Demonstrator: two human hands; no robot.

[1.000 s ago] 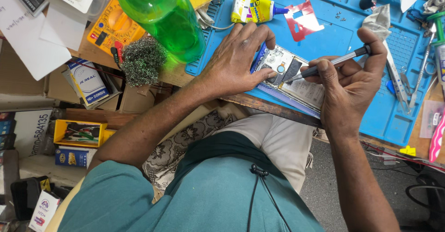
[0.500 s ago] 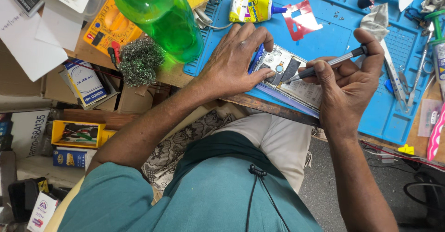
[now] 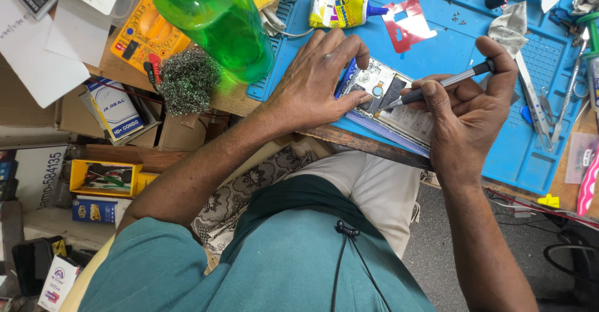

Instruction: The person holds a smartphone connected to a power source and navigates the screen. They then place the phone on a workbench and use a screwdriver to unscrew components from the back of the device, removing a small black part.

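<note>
Two of my hands work at the middle of the frame. My right hand (image 3: 465,109) pinches a slim dark screwdriver (image 3: 446,82) between thumb and fingers, closed tight around its shaft, the tip slanting down-left onto the opened phone (image 3: 387,97). My left hand (image 3: 318,78) lies flat, fingers spread and pressing on the phone's left end, gripping nothing.

The phone has its back off: a pale metal plate with a round blue-ringed part, a dark rectangular piece beside it, and a whitish labelled panel toward the right. It lies at the near edge of the blue work mat (image 3: 437,12), centre of the picture.

Above it on the mat sit a yellow glue tube (image 3: 337,6) and a red cut-out sheet (image 3: 405,22). A green bottle (image 3: 218,19) stands upper left, with steel wool (image 3: 187,78) beside it.
</note>
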